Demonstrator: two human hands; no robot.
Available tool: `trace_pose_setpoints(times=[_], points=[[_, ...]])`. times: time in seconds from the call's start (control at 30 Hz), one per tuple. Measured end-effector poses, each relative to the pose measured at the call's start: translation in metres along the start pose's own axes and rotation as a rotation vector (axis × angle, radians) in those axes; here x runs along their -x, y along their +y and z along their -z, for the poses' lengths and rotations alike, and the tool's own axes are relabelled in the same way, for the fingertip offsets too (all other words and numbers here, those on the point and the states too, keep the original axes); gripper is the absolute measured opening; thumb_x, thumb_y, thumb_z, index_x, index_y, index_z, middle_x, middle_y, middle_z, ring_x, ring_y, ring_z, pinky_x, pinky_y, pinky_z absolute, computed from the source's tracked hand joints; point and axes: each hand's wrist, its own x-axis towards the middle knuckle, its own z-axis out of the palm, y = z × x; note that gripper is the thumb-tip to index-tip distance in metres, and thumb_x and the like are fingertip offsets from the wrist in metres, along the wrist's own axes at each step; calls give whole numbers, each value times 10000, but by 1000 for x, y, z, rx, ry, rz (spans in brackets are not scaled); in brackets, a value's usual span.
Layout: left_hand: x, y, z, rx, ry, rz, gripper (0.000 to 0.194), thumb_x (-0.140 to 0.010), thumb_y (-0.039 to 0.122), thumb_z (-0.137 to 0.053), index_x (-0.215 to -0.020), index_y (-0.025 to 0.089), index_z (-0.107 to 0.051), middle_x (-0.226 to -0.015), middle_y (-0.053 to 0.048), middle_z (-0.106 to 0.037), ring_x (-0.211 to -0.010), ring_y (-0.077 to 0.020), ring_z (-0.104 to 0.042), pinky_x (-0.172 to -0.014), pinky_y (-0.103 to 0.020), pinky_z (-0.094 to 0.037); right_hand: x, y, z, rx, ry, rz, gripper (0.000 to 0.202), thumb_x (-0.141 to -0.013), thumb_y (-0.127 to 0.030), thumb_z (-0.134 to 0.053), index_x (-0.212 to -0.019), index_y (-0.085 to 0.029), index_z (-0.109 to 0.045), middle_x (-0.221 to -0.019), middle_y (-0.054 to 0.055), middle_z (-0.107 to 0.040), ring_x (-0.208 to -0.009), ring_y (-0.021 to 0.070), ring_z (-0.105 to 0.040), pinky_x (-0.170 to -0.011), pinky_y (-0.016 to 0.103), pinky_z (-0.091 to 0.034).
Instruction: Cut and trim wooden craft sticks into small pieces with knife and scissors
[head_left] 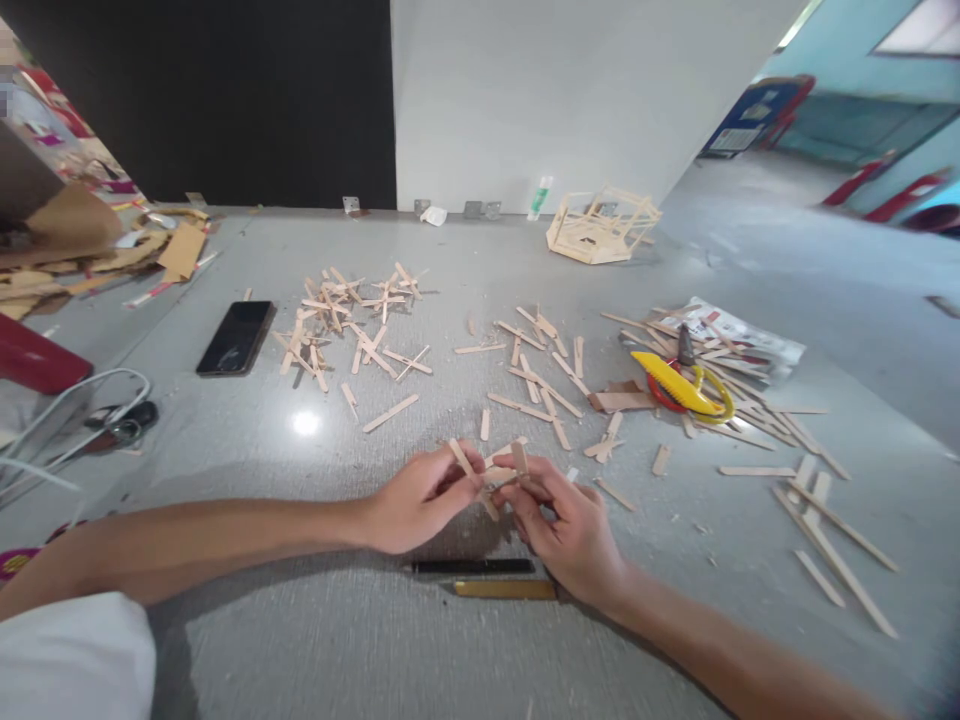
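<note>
Near the lower middle of the head view, my left hand (429,498) and my right hand (568,525) face each other, fingertips nearly meeting. Both are closed on a small piece made of crossed wooden sticks (498,476); where the sticks join is partly hidden by the fingers. One stick slants up from my left fingertips, and another stands upright at my right ones. Just below the hands lie a black pen-like rod (474,566) and a yellowish strip (506,590), side by side. Loose stick pieces (551,400) are scattered beyond my right hand.
Crossed-stick pieces (330,300) and a phone (236,338) lie at the left. A yellow-handled tool (694,392) rests near long sticks (840,555) at the right. Behind stand a stick frame (600,235) and a small bottle (539,198). A red object (37,358) and cables are far left.
</note>
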Motion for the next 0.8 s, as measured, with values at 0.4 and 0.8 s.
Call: trace_pose_setpoints(times=[0.4, 0.8], points=[[-2, 4, 1, 11, -6, 73, 313, -985, 445, -481, -847, 167, -516, -647, 22, -528, -494, -80, -435, -455, -188, -323, -2, -1, -4, -437, 45, -325, 345, -959, -472, -558, -741, -212, -494, -549, -42, -562, -344, 59, -414, -353, 194, -368], [-2, -3, -2, 250, 55, 100, 362, -964, 521, -536, -956, 161, -499, -755, -21, -646, -469, -75, -533, -441, -189, -424, -4, 2, -4, -416, 78, -302, 320, -963, -501, -536, -898, -190, -573, -618, -14, -636, -338, 70, -473, -343, 200, -388]])
